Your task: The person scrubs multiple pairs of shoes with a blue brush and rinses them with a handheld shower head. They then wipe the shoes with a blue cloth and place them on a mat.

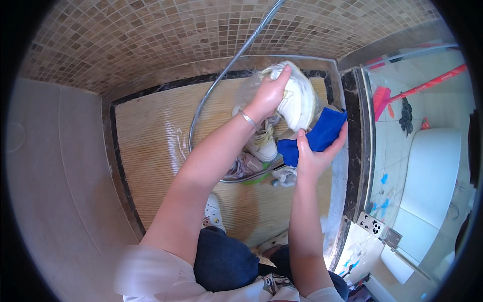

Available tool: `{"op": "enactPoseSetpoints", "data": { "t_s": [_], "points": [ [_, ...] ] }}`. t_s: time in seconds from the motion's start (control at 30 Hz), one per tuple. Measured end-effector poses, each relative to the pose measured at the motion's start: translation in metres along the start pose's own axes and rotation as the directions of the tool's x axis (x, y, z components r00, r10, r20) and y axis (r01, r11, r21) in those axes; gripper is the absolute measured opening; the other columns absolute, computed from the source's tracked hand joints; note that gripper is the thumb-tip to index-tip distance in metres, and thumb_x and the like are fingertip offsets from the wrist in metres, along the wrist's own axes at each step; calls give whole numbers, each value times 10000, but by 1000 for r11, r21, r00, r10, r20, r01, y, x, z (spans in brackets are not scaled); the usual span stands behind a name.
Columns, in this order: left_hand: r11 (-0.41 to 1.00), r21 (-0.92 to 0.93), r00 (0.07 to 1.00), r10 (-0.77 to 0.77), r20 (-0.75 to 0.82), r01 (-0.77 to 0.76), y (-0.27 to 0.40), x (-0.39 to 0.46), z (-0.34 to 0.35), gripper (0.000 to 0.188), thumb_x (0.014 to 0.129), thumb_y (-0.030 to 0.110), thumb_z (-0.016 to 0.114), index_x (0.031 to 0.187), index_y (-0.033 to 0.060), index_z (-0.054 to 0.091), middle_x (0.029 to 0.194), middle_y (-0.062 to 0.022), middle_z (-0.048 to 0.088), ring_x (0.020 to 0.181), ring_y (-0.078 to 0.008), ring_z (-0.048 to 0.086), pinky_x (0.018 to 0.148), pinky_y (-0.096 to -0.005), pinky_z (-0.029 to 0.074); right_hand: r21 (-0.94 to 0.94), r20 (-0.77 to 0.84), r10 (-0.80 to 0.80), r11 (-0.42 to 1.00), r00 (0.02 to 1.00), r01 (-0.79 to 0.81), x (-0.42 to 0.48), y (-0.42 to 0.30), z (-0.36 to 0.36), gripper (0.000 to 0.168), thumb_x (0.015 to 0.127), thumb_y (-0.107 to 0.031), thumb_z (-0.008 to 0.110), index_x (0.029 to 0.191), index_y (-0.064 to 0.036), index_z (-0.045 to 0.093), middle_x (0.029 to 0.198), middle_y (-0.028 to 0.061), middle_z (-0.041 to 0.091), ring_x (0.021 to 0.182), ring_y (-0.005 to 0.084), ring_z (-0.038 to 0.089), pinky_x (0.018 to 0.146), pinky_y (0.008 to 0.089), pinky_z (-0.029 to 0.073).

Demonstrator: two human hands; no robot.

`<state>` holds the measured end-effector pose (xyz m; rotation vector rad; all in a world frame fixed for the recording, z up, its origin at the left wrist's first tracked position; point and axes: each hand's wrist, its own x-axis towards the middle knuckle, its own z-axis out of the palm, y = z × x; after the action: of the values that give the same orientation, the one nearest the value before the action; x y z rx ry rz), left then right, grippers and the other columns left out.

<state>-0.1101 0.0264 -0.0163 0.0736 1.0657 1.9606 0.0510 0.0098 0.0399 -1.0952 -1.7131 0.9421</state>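
My left hand (272, 90) grips a white sneaker (296, 102) with its thumb over the upper edge. The shoe is tilted above the shower floor. My right hand (317, 154) holds a folded blue cloth (324, 130) close to the near end of the sneaker, its thumb tip beside the shoe. Below my hands, a second off-white sneaker (263, 145) lies with pinkish laced shoes (247, 166). Near them sits another pale item (285, 176), perhaps a shoe, partly hidden by my right arm. Something translucent (245, 90) shows behind my left wrist; I cannot tell what it is.
A metal shower hose (211, 88) loops down across the ribbed, wet floor (151, 139) around the shoes. A dark stone curb (353, 151) borders the right side. Beyond it stand a red broom (426, 83) and a white toilet (430, 170). My white clog (213, 213) rests below.
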Motion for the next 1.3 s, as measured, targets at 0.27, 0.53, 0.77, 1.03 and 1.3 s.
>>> {"op": "enactPoseSetpoints", "data": {
  "t_s": [0.27, 0.53, 0.77, 1.03, 1.3],
  "points": [
    [550, 835, 955, -227, 189, -35, 6, -15, 18, 446, 877, 304, 680, 1096, -75, 597, 977, -163, 684, 894, -198, 652, 816, -340, 504, -170, -11, 2, 985, 1000, -4, 4, 15, -32, 989, 662, -49, 820, 1484, -48, 269, 1429, 176, 369, 1284, 280, 415, 1074, 391, 349],
    [818, 532, 783, -471, 405, 216, -19, -5, -48, 416, 810, 73, 726, 1180, -62, 592, 1122, -98, 663, 1034, -166, 625, 930, -292, 473, -76, 68, 17, 997, 998, -12, -15, 42, -20, 998, 622, -71, 825, 1463, -40, 288, 1364, 211, 373, 1240, 343, 417, 1053, 439, 351],
    [424, 865, 807, -589, 39, 267, 4, -35, 0, 351, 869, 207, 699, 1085, -67, 665, 1029, -113, 697, 937, -163, 645, 818, -302, 502, 12, 49, 137, 990, 989, -138, -18, 58, -19, 989, 642, -75, 826, 1467, -44, 280, 1392, 197, 348, 1266, 324, 402, 1065, 425, 347],
    [738, 596, 930, 115, 350, -316, -72, -32, -42, 452, 896, 332, 628, 978, -112, 646, 885, -199, 694, 831, -281, 679, 778, -383, 515, 139, 113, 166, 974, 980, -181, -28, 53, -6, 997, 641, -78, 834, 1470, -55, 280, 1393, 198, 344, 1247, 307, 420, 1053, 415, 361],
    [972, 82, 976, -220, 10, 218, -48, -29, -27, 423, 925, 264, 629, 1021, -146, 592, 921, -197, 670, 794, -251, 676, 685, -362, 530, 68, 58, 147, 986, 987, -151, -28, 56, -12, 997, 635, -80, 832, 1464, -50, 278, 1390, 218, 340, 1266, 340, 388, 1070, 441, 332]
  ]
}}
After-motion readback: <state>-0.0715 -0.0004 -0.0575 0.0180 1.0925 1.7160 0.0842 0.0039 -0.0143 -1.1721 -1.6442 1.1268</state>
